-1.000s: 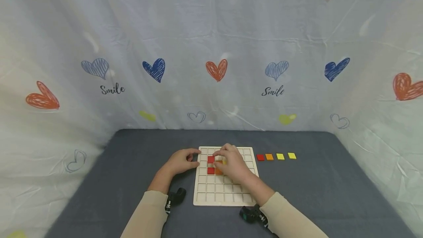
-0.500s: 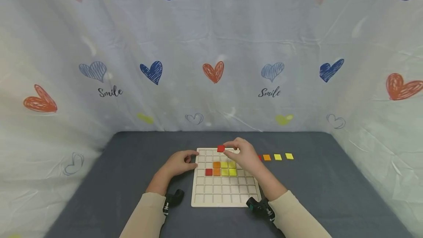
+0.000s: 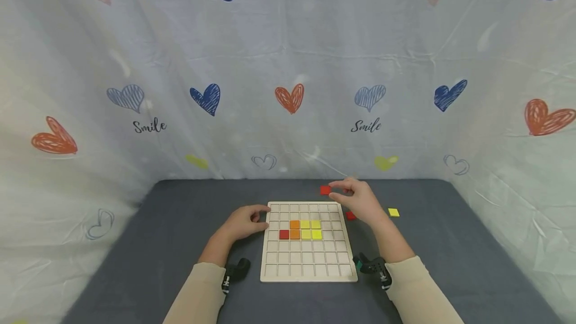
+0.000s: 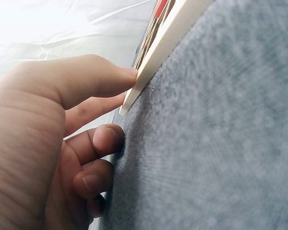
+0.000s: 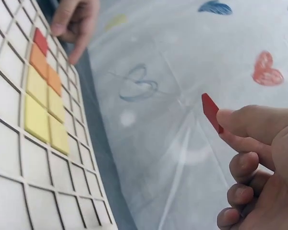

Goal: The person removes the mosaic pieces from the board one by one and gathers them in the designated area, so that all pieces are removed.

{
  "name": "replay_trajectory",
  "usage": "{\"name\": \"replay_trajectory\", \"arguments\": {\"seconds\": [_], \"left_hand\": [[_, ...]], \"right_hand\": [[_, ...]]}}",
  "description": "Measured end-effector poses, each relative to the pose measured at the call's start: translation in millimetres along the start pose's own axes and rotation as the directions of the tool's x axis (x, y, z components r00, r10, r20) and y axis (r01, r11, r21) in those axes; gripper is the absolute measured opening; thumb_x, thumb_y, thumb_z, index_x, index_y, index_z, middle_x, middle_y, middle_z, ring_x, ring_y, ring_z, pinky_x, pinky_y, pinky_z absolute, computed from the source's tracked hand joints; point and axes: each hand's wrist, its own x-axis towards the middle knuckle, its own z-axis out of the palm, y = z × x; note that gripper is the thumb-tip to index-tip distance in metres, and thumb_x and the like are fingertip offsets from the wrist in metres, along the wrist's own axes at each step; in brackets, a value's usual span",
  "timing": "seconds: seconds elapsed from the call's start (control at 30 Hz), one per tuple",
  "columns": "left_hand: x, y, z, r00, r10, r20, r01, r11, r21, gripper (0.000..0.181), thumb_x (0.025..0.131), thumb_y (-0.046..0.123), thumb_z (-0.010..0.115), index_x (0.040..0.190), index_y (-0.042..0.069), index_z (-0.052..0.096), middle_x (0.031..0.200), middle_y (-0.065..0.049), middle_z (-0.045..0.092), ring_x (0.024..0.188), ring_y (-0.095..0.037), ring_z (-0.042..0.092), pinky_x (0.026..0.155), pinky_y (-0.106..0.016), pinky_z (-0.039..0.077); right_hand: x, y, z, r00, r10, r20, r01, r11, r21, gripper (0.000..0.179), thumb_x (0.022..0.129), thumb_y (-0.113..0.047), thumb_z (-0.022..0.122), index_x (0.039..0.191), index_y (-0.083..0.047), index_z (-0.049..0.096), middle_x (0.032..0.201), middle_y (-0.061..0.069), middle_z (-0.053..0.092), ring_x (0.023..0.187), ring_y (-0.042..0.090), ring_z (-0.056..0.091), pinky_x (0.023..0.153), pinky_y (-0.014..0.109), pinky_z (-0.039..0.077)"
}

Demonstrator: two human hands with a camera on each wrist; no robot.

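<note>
My right hand (image 3: 361,202) pinches a small red square tile (image 3: 325,190) by its edge between thumb and fingertip, above the far right corner of a pale wooden grid board (image 3: 310,266). In the right wrist view that tile (image 5: 211,113) stands tilted in the air. My left hand (image 3: 242,222) rests beside the board's left edge, thumb and index fingertips touching it; the left wrist view shows the thumb (image 4: 127,75) against the edge. On the board lie a red tile (image 3: 284,234), two orange tiles (image 3: 294,234) and several yellow tiles (image 3: 311,234).
Right of the board, another red tile (image 3: 350,215) and a yellow tile (image 3: 393,212) lie on the dark grey tablecloth (image 3: 180,214); the right hand and forearm hide the space between them. Behind the table hangs a white curtain (image 3: 243,134) with printed hearts.
My right hand has lifted the red tile out of the board's upper left coloured cell and carried it right, past the board's far edge. The left hand stays by the board.
</note>
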Motion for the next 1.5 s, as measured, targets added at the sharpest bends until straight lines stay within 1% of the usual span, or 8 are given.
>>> {"name": "replay_trajectory", "arguments": {"seconds": [0.23, 0.5, 0.57, 0.73, 0.83, 1.17, 1.33, 1.5], "left_hand": [[0.1, -0.6, 0.6, 1.000, -0.001, -0.009, 0.001, 1.000, -0.011, 0.042, 0.090, 0.022, 0.080, 0.131, 0.015, 0.071, 0.067, 0.003, 0.048, 0.057, -0.012, 0.039, 0.060, -0.032, 0.035], [-0.5, -0.4, 1.1, 1.000, -0.012, -0.014, 0.012, 1.000, -0.009, 0.042, 0.090, 0.022, 0.080, 0.131, 0.015, 0.071, 0.068, 0.003, 0.048, 0.057, -0.012, 0.040, 0.060, -0.032, 0.035], [-1.1, -0.4, 1.3, 1.000, -0.015, -0.012, 0.015, 1.000, -0.013, 0.042, 0.090, 0.022, 0.080, 0.131, 0.015, 0.071, 0.068, 0.003, 0.048, 0.057, -0.012, 0.040, 0.060, -0.032, 0.035], [-2.2, -0.9, 1.6, 1.000, -0.021, -0.009, 0.021, 0.999, -0.032, 0.042, 0.090, 0.022, 0.079, 0.131, 0.015, 0.071, 0.067, 0.003, 0.048, 0.057, -0.013, 0.039, 0.060, -0.033, 0.035], [-2.7, -1.6, 1.6, 1.000, -0.022, -0.009, 0.022, 0.999, -0.039, 0.042, 0.091, 0.021, 0.079, 0.131, 0.015, 0.071, 0.067, 0.003, 0.048, 0.057, -0.013, 0.039, 0.060, -0.033, 0.036], [-2.4, 0.9, -0.4, 1.000, -0.024, -0.005, 0.023, 0.999, -0.035, 0.043, 0.091, 0.022, 0.079, 0.132, 0.015, 0.070, 0.066, 0.003, 0.047, 0.056, -0.013, 0.038, 0.059, -0.032, 0.035], [-1.9, 0.9, 0.1, 1.000, -0.026, 0.000, 0.026, 0.999, -0.025, 0.043, 0.091, 0.023, 0.079, 0.132, 0.017, 0.070, 0.066, 0.004, 0.047, 0.056, -0.012, 0.038, 0.059, -0.032, 0.035], [-1.6, 0.3, 0.9, 1.000, -0.021, 0.005, 0.022, 0.999, -0.028, 0.043, 0.091, 0.022, 0.079, 0.133, 0.017, 0.070, 0.067, 0.004, 0.047, 0.056, -0.012, 0.039, 0.059, -0.031, 0.036]], "right_hand": [[-2.4, 11.3, -25.2, 0.997, 0.070, -0.029, -0.070, 0.997, 0.023, 0.039, 0.095, -0.027, 0.077, 0.130, -0.011, 0.073, 0.128, 0.010, 0.064, 0.098, 0.027, 0.048, 0.082, 0.043, 0.043], [-3.2, 25.4, -44.8, 0.995, 0.095, 0.012, -0.095, 0.995, -0.003, 0.043, 0.096, -0.032, 0.075, 0.132, -0.010, 0.071, 0.128, 0.011, 0.061, 0.092, 0.026, 0.045, 0.077, 0.041, 0.041], [-3.6, 30.0, -48.6, 0.995, 0.092, 0.041, -0.091, 0.996, -0.015, 0.041, 0.097, -0.032, 0.075, 0.130, -0.009, 0.071, 0.118, 0.013, 0.060, 0.087, 0.026, 0.044, 0.073, 0.039, 0.040], [-5.1, 41.8, -56.2, 0.987, 0.115, 0.116, -0.108, 0.992, -0.067, 0.040, 0.095, -0.034, 0.075, 0.128, -0.011, 0.073, 0.114, 0.012, 0.059, 0.099, 0.027, 0.052, 0.082, 0.043, 0.047], [-5.9, 49.0, -60.5, 0.975, 0.146, 0.169, -0.132, 0.987, -0.087, 0.043, 0.094, -0.038, 0.076, 0.128, -0.012, 0.073, 0.123, 0.011, 0.063, 0.106, 0.028, 0.054, 0.089, 0.047, 0.047], [-5.0, 64.2, -57.9, 0.906, 0.168, 0.390, -0.158, 0.986, -0.058, 0.029, 0.093, -0.020, 0.077, 0.118, -0.005, 0.075, 0.093, 0.002, 0.065, 0.084, 0.020, 0.053, 0.076, 0.036, 0.042], [-6.6, 69.7, -50.6, 0.876, 0.180, 0.447, -0.168, 0.983, -0.067, 0.026, 0.089, -0.014, 0.078, 0.112, -0.001, 0.075, 0.083, 0.002, 0.057, 0.077, 0.020, 0.049, 0.071, 0.036, 0.040], [-8.5, 72.8, -45.3, 0.869, 0.177, 0.463, -0.155, 0.984, -0.085, 0.024, 0.087, -0.010, 0.079, 0.109, 0.000, 0.075, 0.081, 0.002, 0.057, 0.076, 0.019, 0.048, 0.070, 0.035, 0.040]]}}
